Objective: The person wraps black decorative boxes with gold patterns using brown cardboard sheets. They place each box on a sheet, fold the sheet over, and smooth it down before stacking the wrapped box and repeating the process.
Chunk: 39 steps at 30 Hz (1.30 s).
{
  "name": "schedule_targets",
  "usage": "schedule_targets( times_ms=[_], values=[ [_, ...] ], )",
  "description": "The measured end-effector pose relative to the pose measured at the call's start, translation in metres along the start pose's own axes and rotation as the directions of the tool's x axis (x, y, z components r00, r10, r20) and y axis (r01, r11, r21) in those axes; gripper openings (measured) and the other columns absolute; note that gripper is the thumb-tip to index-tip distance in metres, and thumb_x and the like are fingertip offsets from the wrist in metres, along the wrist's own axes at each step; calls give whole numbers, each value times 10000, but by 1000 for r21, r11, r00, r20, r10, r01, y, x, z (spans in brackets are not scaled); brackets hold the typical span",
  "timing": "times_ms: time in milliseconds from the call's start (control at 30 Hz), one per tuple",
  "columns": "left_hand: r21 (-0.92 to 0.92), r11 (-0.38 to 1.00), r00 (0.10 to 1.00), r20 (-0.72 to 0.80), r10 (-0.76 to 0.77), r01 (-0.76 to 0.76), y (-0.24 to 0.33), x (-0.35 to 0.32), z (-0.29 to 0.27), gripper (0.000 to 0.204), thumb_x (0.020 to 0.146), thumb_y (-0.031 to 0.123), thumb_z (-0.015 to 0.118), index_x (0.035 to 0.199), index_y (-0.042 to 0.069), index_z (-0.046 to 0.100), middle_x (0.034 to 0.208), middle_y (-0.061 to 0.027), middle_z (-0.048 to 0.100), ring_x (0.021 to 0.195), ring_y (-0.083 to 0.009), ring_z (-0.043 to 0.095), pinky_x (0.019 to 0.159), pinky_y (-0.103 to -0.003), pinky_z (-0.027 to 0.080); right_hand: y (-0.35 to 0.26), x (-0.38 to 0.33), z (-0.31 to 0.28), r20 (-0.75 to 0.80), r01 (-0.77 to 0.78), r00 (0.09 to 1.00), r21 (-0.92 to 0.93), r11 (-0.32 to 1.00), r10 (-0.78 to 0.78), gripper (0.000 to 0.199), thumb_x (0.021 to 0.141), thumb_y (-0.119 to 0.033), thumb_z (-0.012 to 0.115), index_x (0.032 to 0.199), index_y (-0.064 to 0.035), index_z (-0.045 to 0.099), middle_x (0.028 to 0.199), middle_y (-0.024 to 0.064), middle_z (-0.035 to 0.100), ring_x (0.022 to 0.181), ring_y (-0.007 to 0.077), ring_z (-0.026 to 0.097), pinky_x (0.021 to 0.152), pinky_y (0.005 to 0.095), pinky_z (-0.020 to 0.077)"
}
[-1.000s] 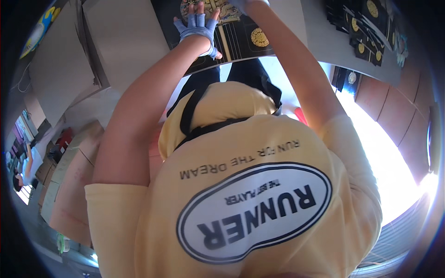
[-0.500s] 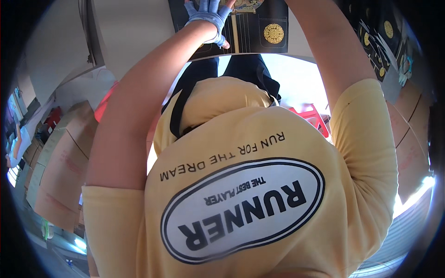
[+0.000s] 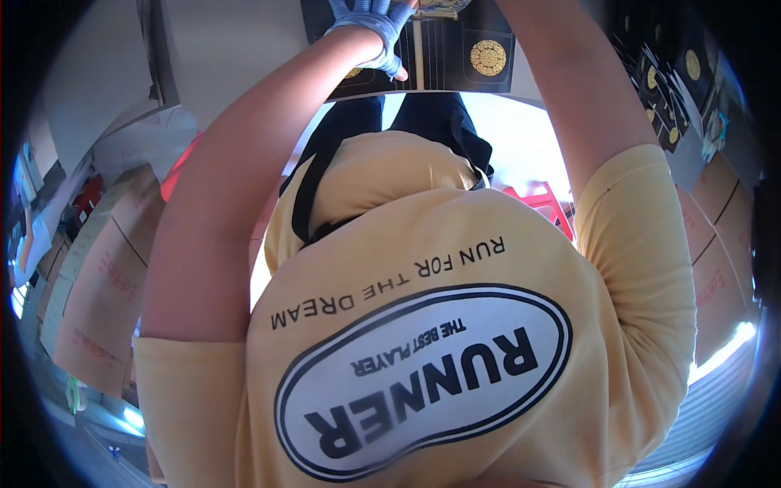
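While the left hand (image 3: pixel 370 23) in its pale-blue fingerless glove (image 3: pixel 376 42) is splayed, unclenched, over a black rectangular panel (image 3: pixel 447 69) with round gold emblems (image 3: pixel 488 58), the panel is supported at the grey tabletop's (image 3: pixel 236 65) near edge; the right hand's grip, being out of view, cannot be told.

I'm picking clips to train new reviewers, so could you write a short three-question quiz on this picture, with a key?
1. True or false: the right hand shows in the picture.
2. What colour is the round emblem to the right of the black panel's pale stripe? (a) silver (b) gold (c) red
3. Fill the gap: the left hand wears a ____ glove.

Key: 1. False; 2. b; 3. blue.
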<state>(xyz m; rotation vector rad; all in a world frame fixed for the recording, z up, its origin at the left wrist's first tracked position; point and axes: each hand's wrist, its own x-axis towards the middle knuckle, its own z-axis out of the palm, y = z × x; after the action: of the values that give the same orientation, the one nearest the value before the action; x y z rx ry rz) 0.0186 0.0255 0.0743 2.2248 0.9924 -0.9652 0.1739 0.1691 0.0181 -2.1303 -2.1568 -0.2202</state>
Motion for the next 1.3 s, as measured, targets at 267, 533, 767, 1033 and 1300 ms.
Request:
schedule_targets(
  times_ms=[267, 533, 767, 1033, 1300],
  values=[
    [27, 999, 999, -6, 32, -32, 0, 4, -2, 1381, 597, 633, 791, 1535, 154, -101, 1546, -283, -196, 1429, -475, -167, 1037, -768, 17, 18, -46, -30, 209, -15, 978, 2, 1000, 14, 657, 910, -495, 475, 1487, -218, 323, 1564, 150, 239, 1445, 333, 209, 1100, 668, 146],
    [19, 1000, 999, 32, 1, -2, 2, 11, 4, 1412, 573, 677, 777, 1531, 137, -107, 1550, -273, -194, 1421, -457, -214, 1014, -787, -23, 15, -239, -81, 527, -136, 845, 45, 990, 93, 878, 739, -622, 679, 1487, -383, 286, 1606, 131, 51, 1470, 403, 45, 1075, 690, 196],
    [175, 983, 993, -112, -44, 63, -2, 20, 25, 1403, 554, 698, 779, 1524, 269, -140, 1557, -247, -199, 1438, -449, -172, 1027, -776, 64, -6, -257, -81, 554, -196, 822, 62, 979, 130, 950, 698, -635, 704, 1497, -387, 253, 1612, 120, 32, 1473, 402, 9, 1075, 691, 201],
    [119, 992, 992, -126, -13, 28, -7, 22, 30, 1438, 537, 676, 801, 1521, 244, -155, 1544, -239, -250, 1424, -449, -219, 1026, -778, 31, -9, -258, -77, 513, -214, 845, 65, 975, 151, 1019, 619, -608, 776, 1482, -415, 270, 1607, 115, 45, 1466, 416, 49, 1075, 668, 236],
    [115, 993, 995, -98, -10, 21, -3, 18, 22, 1464, 518, 709, 788, 1519, 221, -162, 1546, -248, -236, 1418, -458, -226, 1037, -764, 33, -8, -252, -86, 597, -214, 791, 59, 975, 138, 954, 711, -626, 700, 1507, -364, 245, 1616, 116, 26, 1472, 410, -18, 1081, 694, 167]
  ],
)
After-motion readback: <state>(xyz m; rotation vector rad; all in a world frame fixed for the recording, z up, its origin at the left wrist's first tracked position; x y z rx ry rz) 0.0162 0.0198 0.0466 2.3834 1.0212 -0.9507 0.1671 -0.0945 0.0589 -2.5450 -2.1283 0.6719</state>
